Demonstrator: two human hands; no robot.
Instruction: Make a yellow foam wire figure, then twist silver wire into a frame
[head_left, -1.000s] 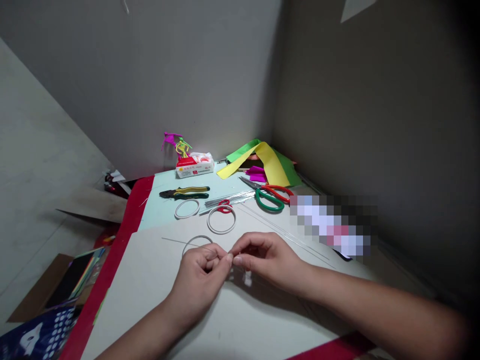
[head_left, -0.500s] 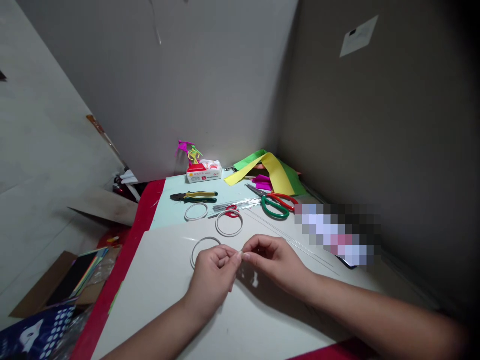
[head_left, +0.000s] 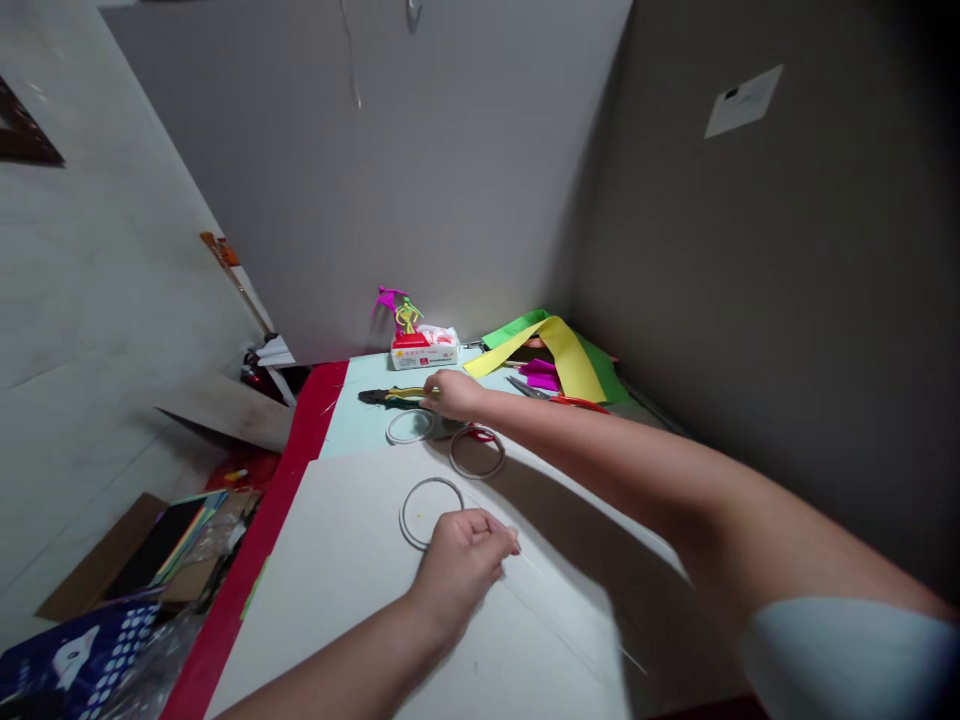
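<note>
My left hand point(head_left: 469, 565) is closed in a pinch above the white board, with a thin wire point(head_left: 529, 563) sticking out past the fingertips to the right. Much of that wire is too fine to follow. Stretched across to the far side, my right hand point(head_left: 451, 395) has its fingers closed at the handle ends of the pliers point(head_left: 390, 396), which lie flat with yellow and dark green grips. A coil of wire point(head_left: 403, 515) rests just behind my left hand. Two more rings, a wire coil point(head_left: 451, 455) and a paler coil point(head_left: 388, 430), lie below my right hand.
Scissors point(head_left: 529, 387) with red handles lie partly behind my right arm. Yellow paper point(head_left: 574, 355), a small tissue box point(head_left: 424, 354) and little bendy figures point(head_left: 406, 316) stand at the back. Grey walls close in the table's back and right. A box of papers point(head_left: 161, 550) sits lower left.
My right hand has left my left hand and reached forward to the pliers. My left hand keeps its pinch, slightly to the right in view. The view has shifted a little.
</note>
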